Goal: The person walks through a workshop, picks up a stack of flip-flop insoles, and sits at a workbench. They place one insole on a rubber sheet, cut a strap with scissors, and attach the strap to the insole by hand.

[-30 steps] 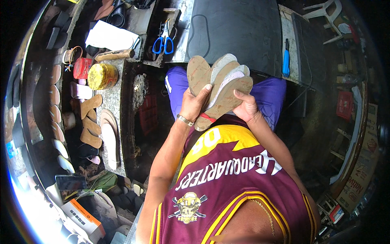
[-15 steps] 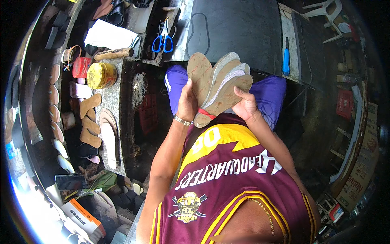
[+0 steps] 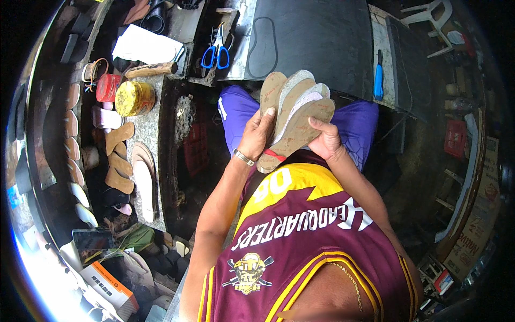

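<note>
A fanned bundle of brown and grey shoe insoles [image 3: 301, 127] is held above my lap, bound near the narrow heel end by a red band [image 3: 274, 156]. My left hand [image 3: 257, 134] grips the left side, its thumb on the leftmost insole and its fingers behind. On the right side, my right hand [image 3: 326, 139] presses its thumb on the face of the top insole, its fingers underneath. The wide ends spread away from me. Beyond them lies a black sheet [image 3: 322, 43] with a sole-shaped outline [image 3: 262, 45] on it.
Blue-handled scissors [image 3: 216, 53] lie in a tray at the far left of the sheet. A blue cutter knife [image 3: 379, 78] rests on its right side. A yellow tub [image 3: 135, 99], a red jar [image 3: 109, 87] and tan sole pieces [image 3: 119, 173] stand or lie on the left.
The leftmost insole has swung right, toward the others, so the fan is narrower. My left hand has shifted slightly right with it; my right hand stays nearly in place.
</note>
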### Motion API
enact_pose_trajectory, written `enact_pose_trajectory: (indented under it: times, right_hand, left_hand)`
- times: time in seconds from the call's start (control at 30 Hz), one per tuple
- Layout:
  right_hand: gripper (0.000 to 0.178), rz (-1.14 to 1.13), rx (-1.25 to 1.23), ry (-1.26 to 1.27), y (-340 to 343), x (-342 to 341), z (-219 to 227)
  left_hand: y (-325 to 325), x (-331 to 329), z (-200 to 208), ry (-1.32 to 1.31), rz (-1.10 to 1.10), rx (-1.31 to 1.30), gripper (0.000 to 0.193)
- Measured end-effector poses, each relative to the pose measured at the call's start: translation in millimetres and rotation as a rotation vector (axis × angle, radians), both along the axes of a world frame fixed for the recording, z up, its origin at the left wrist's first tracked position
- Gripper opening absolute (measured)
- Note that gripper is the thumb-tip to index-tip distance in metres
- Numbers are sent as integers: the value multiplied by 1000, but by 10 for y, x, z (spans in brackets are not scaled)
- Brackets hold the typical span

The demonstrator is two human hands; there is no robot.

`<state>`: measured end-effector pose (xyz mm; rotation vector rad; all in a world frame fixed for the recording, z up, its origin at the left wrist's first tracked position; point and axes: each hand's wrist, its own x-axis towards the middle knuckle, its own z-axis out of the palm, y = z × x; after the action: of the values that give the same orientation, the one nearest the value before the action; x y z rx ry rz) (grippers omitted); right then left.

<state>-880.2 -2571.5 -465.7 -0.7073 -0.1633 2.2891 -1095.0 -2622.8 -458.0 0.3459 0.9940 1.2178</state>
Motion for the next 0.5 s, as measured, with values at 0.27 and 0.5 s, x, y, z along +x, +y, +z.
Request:
enact_pose_trajectory:
  times: [0.27, 0.5]
  right_hand:
    - [72, 66, 134, 62, 416, 314, 230]
    - [94, 735, 992, -571, 934, 187, 638]
  left_hand:
    - [-122, -178, -13, -8, -192, -79, 42]
    - [-222, -181, -14, -23, -347, -86, 44]
